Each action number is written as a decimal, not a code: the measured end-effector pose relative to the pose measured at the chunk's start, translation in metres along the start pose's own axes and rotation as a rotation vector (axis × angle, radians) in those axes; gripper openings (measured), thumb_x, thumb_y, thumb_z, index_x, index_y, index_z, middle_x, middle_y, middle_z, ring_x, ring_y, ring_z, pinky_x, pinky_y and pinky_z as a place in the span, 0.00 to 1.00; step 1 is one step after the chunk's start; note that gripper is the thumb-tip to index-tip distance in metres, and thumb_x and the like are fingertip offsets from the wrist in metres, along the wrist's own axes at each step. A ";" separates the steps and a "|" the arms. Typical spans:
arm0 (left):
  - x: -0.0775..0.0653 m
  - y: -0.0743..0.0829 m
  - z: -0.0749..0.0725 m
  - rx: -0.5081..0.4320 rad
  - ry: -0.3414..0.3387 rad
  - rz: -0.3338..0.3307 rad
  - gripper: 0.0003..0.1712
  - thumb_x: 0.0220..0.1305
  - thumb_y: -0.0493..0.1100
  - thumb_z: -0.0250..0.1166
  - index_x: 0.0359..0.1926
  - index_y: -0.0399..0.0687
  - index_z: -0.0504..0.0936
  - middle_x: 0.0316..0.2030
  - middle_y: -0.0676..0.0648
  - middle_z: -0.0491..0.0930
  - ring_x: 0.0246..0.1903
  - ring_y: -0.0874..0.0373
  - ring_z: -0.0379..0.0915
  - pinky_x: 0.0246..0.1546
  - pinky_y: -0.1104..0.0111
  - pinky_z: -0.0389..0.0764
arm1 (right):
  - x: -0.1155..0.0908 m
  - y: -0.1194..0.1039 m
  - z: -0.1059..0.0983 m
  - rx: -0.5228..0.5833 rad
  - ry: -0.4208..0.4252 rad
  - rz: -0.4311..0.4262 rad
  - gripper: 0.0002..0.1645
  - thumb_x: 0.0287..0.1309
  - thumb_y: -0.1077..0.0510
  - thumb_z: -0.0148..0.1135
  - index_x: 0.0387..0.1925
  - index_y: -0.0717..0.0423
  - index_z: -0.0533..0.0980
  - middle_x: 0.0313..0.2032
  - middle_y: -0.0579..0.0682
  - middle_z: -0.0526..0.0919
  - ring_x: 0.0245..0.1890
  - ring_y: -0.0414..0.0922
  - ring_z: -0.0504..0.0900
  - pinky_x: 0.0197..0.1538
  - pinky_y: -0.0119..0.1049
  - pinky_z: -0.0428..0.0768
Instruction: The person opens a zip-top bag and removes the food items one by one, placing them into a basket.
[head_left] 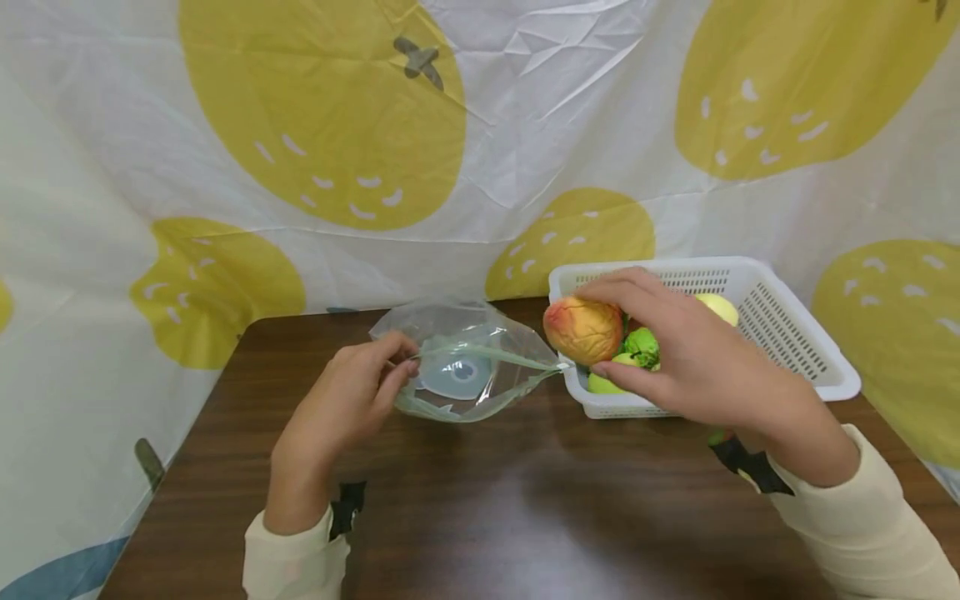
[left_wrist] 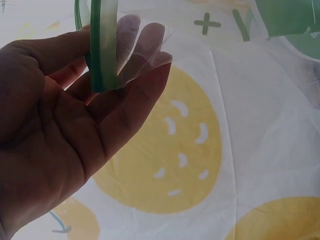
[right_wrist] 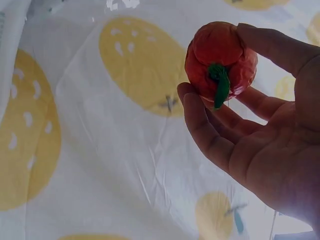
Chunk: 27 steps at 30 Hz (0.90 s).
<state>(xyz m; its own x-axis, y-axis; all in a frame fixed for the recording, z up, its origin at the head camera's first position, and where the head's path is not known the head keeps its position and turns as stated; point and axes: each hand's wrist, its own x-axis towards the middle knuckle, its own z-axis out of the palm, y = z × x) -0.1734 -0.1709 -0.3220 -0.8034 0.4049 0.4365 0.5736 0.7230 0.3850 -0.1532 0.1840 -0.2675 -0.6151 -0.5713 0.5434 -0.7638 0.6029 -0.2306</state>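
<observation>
A clear zip bag [head_left: 517, 337] with a green-edged mouth stands partly open on the brown table. My left hand [head_left: 337, 404] pinches the near left side of its mouth; the left wrist view shows the green zip strip [left_wrist: 104, 55] between thumb and fingers. Thumb and fingertips of my right hand [head_left: 697, 358] hold a wrinkled orange-red peach [head_left: 581, 329] above the left end of a white basket [head_left: 821, 346], close to the bag's right corner. From the right wrist, the peach [right_wrist: 202, 47] looks red with a green stem. My right hand partly hides the fruit in the basket.
Inside the basket lie a light green fruit [head_left: 606, 382], a crinkled bright green piece [head_left: 640, 343] and a yellow fruit [head_left: 716, 308]. Behind the table [head_left: 465, 517] hangs a white cloth [head_left: 517, 158] with yellow fruit prints.
</observation>
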 end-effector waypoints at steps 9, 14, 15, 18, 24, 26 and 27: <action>0.000 0.000 -0.001 0.014 0.001 -0.012 0.02 0.69 0.37 0.64 0.41 0.46 0.82 0.28 0.52 0.80 0.25 0.60 0.70 0.28 0.68 0.73 | -0.005 0.032 -0.035 -0.032 0.080 0.063 0.41 0.44 0.65 0.80 0.62 0.56 0.73 0.54 0.49 0.80 0.44 0.39 0.78 0.47 0.18 0.74; 0.001 0.000 -0.001 0.015 0.009 0.000 0.02 0.69 0.37 0.64 0.41 0.46 0.82 0.29 0.52 0.81 0.26 0.60 0.71 0.30 0.67 0.74 | -0.002 0.063 -0.048 -0.048 -0.006 0.227 0.39 0.48 0.63 0.79 0.62 0.60 0.73 0.55 0.56 0.80 0.46 0.50 0.81 0.46 0.20 0.75; 0.001 0.000 -0.001 0.014 0.010 0.004 0.02 0.69 0.37 0.64 0.41 0.46 0.82 0.28 0.52 0.81 0.26 0.60 0.71 0.30 0.67 0.74 | 0.000 0.070 -0.052 -0.060 -0.032 0.258 0.38 0.49 0.61 0.79 0.62 0.60 0.73 0.55 0.57 0.80 0.47 0.52 0.81 0.46 0.25 0.77; 0.001 0.001 0.000 0.008 0.011 0.013 0.02 0.69 0.37 0.64 0.40 0.46 0.82 0.28 0.53 0.81 0.26 0.61 0.71 0.30 0.66 0.74 | 0.002 0.090 -0.060 -0.131 -0.116 0.333 0.35 0.51 0.58 0.78 0.60 0.59 0.74 0.51 0.56 0.83 0.47 0.53 0.81 0.45 0.38 0.79; 0.002 0.005 -0.002 0.011 0.009 0.016 0.02 0.69 0.37 0.64 0.40 0.46 0.82 0.26 0.53 0.79 0.26 0.60 0.71 0.30 0.67 0.73 | -0.001 0.127 -0.071 -0.218 -0.315 0.460 0.33 0.53 0.52 0.76 0.58 0.60 0.74 0.48 0.59 0.84 0.44 0.53 0.82 0.41 0.44 0.76; 0.002 0.005 -0.003 0.012 0.007 0.015 0.02 0.69 0.37 0.64 0.40 0.46 0.82 0.26 0.53 0.80 0.25 0.60 0.71 0.30 0.66 0.73 | -0.003 0.140 -0.071 -0.231 -0.372 0.490 0.35 0.53 0.49 0.76 0.58 0.62 0.74 0.50 0.61 0.83 0.43 0.53 0.82 0.42 0.45 0.76; 0.002 0.006 -0.003 0.011 0.006 0.014 0.02 0.69 0.37 0.64 0.40 0.47 0.82 0.26 0.52 0.80 0.26 0.60 0.71 0.30 0.66 0.74 | -0.004 0.146 -0.070 -0.237 -0.400 0.506 0.36 0.53 0.48 0.76 0.58 0.62 0.74 0.52 0.62 0.82 0.43 0.52 0.82 0.43 0.45 0.76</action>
<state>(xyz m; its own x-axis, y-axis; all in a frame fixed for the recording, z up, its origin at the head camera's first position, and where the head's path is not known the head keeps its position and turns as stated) -0.1710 -0.1681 -0.3164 -0.7941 0.4123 0.4466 0.5834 0.7230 0.3700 -0.2482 0.3131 -0.2467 -0.9447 -0.3214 0.0649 -0.3279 0.9292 -0.1703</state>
